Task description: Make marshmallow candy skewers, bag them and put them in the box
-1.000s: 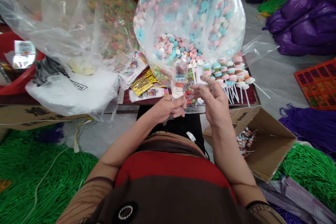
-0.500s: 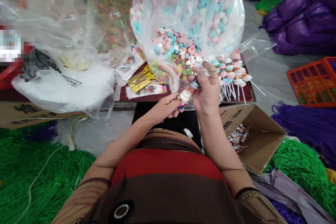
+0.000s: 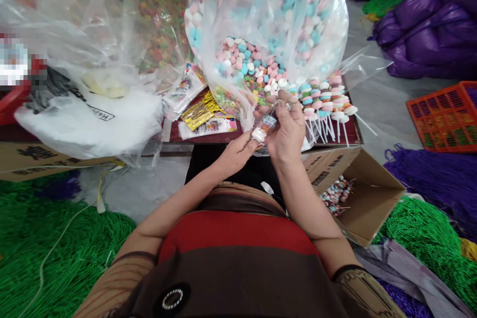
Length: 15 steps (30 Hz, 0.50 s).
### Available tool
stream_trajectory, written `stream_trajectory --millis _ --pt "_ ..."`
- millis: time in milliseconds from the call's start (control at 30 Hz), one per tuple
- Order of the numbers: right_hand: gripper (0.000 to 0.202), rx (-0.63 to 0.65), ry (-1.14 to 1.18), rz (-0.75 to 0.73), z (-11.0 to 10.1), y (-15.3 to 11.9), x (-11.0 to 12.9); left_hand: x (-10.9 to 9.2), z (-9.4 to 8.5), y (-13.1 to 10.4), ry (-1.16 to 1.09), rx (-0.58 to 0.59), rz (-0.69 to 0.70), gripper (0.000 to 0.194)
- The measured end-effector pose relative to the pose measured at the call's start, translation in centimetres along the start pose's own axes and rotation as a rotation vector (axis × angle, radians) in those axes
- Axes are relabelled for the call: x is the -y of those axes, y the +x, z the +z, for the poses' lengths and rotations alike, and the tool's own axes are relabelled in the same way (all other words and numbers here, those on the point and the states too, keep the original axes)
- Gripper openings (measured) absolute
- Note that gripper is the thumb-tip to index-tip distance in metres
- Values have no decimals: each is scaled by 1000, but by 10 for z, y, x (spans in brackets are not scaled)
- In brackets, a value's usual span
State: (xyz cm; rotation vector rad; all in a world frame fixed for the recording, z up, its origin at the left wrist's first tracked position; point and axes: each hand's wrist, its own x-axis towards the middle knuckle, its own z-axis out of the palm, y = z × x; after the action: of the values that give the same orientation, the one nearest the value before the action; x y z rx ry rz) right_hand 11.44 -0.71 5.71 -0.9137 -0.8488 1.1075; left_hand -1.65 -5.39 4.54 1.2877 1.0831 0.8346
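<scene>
Between my two hands is a candy skewer in a printed clear wrapper (image 3: 260,132), with white and orange pieces showing through. My left hand (image 3: 237,153) pinches its lower end near the table edge. Closed around the upper end of the wrapper is my right hand (image 3: 286,131), its thumb and fingers on the clear plastic. Just right of that hand, unwrapped candy skewers (image 3: 325,97) lie in a row with their white sticks pointing toward me. Behind both hands, a large clear bag of pink, blue and white candies (image 3: 238,10) stands with its mouth toward me.
Gold twist ties (image 3: 197,115) and printed wrappers (image 3: 186,92) lie left of the hands. White plastic bags (image 3: 93,124) cover the table's left part. At lower right stands an open cardboard box (image 3: 367,203) holding wrapped skewers. An orange crate (image 3: 443,117) and green strands (image 3: 55,238) are on the floor.
Both hands have shifted slightly with the wrapped skewer; my right hand has moved a little left and down, closer to my left. More of the wrapper's printed front shows.
</scene>
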Motion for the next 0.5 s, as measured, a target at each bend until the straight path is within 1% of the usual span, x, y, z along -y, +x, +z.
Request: stream_trajectory --millis 133,200,300,367,400,433,500 --pt "44 33 -80 -11 1 -2 -3 3 -3 2 45 -56 31 45" --pt "50 45 -132 -17 0 -2 -4 2 -8 5 75 -59 38 44" --pt "52 56 -178 -32 -2 -3 -7 -2 -16 9 104 45 -6 42" --pt "52 76 -221 -56 -2 -2 -8 -5 -19 11 81 106 -40 39" --pt "53 93 -252 -73 -3 -2 -9 -5 -19 11 61 102 -48 38" --pt "54 110 -282 -93 -2 -2 -9 -5 -18 11 39 75 -50 36" --pt "57 135 -325 -126 -2 -1 -10 -2 -14 11 0 -17 -35 34"
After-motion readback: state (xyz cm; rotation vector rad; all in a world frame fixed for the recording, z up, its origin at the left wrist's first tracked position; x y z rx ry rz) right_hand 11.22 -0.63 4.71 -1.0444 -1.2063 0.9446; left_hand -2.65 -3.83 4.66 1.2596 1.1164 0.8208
